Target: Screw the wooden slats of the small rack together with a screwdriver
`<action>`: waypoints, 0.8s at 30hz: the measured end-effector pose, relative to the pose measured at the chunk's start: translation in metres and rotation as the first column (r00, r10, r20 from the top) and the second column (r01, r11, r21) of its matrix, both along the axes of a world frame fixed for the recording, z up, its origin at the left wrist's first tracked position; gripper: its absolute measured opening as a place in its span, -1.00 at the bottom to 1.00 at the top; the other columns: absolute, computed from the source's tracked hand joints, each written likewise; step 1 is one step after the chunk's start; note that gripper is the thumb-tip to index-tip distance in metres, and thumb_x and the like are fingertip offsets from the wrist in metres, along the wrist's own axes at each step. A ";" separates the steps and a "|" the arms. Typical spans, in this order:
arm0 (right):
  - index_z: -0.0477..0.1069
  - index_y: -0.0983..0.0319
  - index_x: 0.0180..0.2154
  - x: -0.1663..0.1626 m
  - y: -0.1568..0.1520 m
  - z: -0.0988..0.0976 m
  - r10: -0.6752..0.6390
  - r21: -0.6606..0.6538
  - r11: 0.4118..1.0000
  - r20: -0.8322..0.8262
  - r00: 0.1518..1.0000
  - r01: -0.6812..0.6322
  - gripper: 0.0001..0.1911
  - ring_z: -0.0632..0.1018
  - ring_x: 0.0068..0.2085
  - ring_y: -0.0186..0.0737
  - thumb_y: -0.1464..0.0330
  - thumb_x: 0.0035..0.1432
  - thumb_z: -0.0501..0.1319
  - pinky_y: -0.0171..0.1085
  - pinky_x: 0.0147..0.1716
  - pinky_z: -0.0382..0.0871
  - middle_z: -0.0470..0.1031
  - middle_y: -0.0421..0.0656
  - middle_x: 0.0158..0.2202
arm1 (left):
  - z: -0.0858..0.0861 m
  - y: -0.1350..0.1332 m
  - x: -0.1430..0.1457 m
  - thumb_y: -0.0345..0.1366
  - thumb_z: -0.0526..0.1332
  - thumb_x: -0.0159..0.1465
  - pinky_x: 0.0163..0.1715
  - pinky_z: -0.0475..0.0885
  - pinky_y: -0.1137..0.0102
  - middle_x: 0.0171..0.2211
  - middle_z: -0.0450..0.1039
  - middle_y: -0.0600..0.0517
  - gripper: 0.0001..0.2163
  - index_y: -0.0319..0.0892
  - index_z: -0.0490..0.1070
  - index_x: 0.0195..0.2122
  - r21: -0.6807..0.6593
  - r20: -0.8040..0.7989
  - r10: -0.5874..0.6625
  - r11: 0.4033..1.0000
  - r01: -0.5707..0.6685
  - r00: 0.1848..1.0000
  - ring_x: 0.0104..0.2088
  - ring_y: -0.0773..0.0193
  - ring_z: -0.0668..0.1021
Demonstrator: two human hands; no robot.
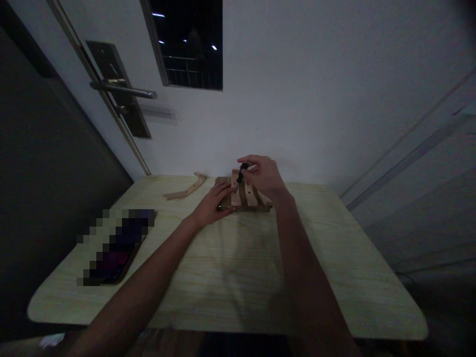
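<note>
Reaches both forearms (305, 263) from the near side over a pale table (223, 267). Has a dark phone (128, 248), partly pixelated, at the near left. Faces a brown wooden board (256, 209) at the far middle, with paler slats (250, 196) across it. Spreads left hand (211, 204) wide over the board's left end; holds right hand (265, 176) above the slats. Has a loose, angled wooden strip (191, 190) to the far left. Pinches a small black object (243, 171) between right thumb and fingers.

Dim, grainy, softly shadowed, perhaps slightly blurred
</note>
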State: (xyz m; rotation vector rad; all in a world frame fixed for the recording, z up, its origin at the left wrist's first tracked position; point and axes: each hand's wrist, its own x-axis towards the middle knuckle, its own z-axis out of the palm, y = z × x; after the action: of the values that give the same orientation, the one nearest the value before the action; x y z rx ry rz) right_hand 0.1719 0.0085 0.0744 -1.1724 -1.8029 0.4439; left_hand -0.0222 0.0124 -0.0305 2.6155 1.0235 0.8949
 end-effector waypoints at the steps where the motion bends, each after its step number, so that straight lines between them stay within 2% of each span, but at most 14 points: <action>1: 0.51 0.24 -0.15 0.000 0.000 0.000 -0.001 0.011 1.000 0.003 1.000 0.001 -0.71 0.48 -0.48 -0.36 0.47 0.02 0.25 -0.31 -0.41 0.41 0.54 -0.15 -0.34 | 0.000 0.000 0.000 -0.06 0.21 0.24 0.23 0.18 -0.04 0.24 0.17 -0.19 -0.46 -0.15 0.20 0.20 -0.002 -0.001 -0.002 1.000 0.002 1.000 0.28 -0.07 0.19; 5: 0.51 0.19 -0.24 -0.001 0.002 -0.003 -0.013 0.067 0.998 0.041 0.999 0.010 -0.83 0.43 -0.50 -0.38 0.36 0.05 0.29 -0.32 -0.41 0.35 0.46 -0.23 -0.45 | -0.002 0.002 0.000 -0.06 0.22 0.23 0.24 0.16 -0.04 0.25 0.16 -0.18 -0.45 -0.14 0.20 0.20 0.010 0.009 -0.006 1.000 0.006 1.000 0.29 -0.06 0.18; 8: 0.51 0.18 -0.30 -0.004 0.005 -0.005 -0.030 0.093 0.995 0.072 0.997 0.023 -0.87 0.42 -0.48 -0.37 0.31 0.06 0.30 -0.30 -0.36 0.35 0.47 -0.22 -0.44 | -0.004 0.003 -0.001 -0.05 0.22 0.23 0.25 0.16 -0.03 0.26 0.14 -0.18 -0.44 -0.15 0.18 0.20 0.023 0.011 -0.013 1.000 0.012 1.000 0.29 -0.05 0.19; 15: 0.50 0.22 -0.19 -0.010 0.003 -0.006 -0.009 0.128 0.992 0.069 0.998 0.000 -0.80 0.46 -0.41 -0.33 0.33 0.15 0.18 -0.26 -0.28 0.39 0.55 -0.09 -0.19 | -0.003 0.002 -0.001 -0.06 0.22 0.23 0.25 0.16 -0.03 0.25 0.16 -0.19 -0.45 -0.16 0.21 0.19 0.021 0.020 -0.010 1.000 0.009 1.000 0.29 -0.05 0.19; 19: 0.47 0.22 -0.14 -0.008 0.002 -0.005 0.003 0.112 0.994 0.105 0.994 -0.015 -0.74 0.47 -0.42 -0.31 0.43 0.11 0.14 -0.25 -0.27 0.40 0.55 -0.12 -0.27 | -0.001 0.001 0.000 -0.07 0.23 0.22 0.25 0.16 -0.03 0.25 0.17 -0.18 -0.47 -0.14 0.22 0.18 0.009 0.025 -0.007 1.000 0.007 1.000 0.28 -0.06 0.20; 24: 0.40 0.13 -0.07 -0.006 -0.002 -0.002 0.009 0.080 0.997 0.107 0.994 -0.018 -0.70 0.43 -0.48 -0.36 0.38 0.12 0.16 -0.31 -0.39 0.34 0.48 -0.22 -0.34 | 0.000 0.000 0.001 -0.08 0.23 0.22 0.25 0.17 -0.02 0.24 0.17 -0.19 -0.46 -0.16 0.22 0.18 0.005 0.023 -0.001 1.000 0.001 1.000 0.29 -0.05 0.18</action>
State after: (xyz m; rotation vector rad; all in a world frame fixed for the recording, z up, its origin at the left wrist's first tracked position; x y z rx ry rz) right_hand 0.1655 0.0069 0.0724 -1.1470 -1.9033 0.3180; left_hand -0.0214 0.0121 -0.0301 2.6034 1.0158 0.9264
